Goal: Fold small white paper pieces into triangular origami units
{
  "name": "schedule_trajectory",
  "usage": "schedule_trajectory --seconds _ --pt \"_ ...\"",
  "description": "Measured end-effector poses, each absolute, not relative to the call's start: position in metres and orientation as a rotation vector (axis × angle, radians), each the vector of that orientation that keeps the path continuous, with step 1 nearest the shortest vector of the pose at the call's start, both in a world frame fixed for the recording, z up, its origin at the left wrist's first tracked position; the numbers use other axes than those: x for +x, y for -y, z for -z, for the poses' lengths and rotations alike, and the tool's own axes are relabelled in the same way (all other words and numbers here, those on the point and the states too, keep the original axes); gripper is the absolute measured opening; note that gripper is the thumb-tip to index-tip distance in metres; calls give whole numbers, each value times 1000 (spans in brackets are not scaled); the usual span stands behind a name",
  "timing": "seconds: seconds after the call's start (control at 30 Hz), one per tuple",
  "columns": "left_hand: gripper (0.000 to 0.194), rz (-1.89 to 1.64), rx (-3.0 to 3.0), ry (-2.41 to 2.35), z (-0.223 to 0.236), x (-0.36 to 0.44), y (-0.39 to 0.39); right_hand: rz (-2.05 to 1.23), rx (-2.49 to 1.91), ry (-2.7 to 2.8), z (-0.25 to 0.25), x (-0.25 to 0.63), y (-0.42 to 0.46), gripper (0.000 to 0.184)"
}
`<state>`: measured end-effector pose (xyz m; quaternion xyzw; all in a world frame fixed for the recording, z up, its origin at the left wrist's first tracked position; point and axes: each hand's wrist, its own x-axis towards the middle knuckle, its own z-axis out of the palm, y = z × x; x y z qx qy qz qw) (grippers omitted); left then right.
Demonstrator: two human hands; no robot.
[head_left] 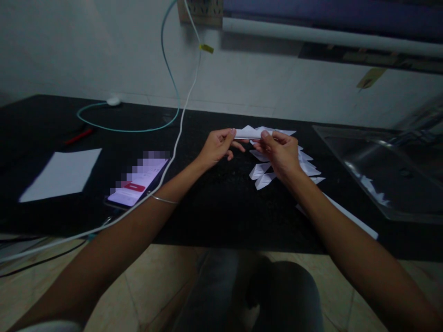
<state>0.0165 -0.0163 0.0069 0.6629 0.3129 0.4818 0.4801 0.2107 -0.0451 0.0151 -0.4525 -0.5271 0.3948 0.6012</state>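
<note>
Between my two hands a white folded paper strip (248, 134) is stretched level above the dark counter. My left hand (218, 146) pinches its left end between thumb and index finger, with the other fingers loosely curled. Near the right end, the thumb and fingers of my right hand (283, 154) press the strip. Several white folded paper pieces (265, 180) with pointed ends lie under and around my right hand, which partly hides them. A long white paper piece (353, 216) lies beside my right forearm.
On the left of the black counter (228, 212) lie a white paper sheet (62, 174), a lit phone (134, 184) and a thin red object (79, 136). A white cable (183, 120) crosses my left forearm. Behind it loops a teal cable (124, 130). A sink (360, 180) sits at right.
</note>
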Motion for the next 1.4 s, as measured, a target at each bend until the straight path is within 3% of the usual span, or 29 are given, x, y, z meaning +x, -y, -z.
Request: schedule_trajectory --seconds 0.5,0.7,0.97,1.13,1.4 --pt "51 -1204 1652 -721 -3 19 13 -733 -1054 1361 -8 214 38 27" --pt "48 -1233 1594 -690 -3 23 14 -669 -1057 1372 -4 215 35 32" --pt "58 -1192 1500 -739 -9 30 20 -554 -1029 1371 -6 212 37 41" --pt "32 -1108 1558 -788 -15 32 33 -601 -1025 1369 -4 204 43 47" --pt "31 -1199 1562 -810 -16 27 34 -626 -1012 1389 -4 200 46 41"
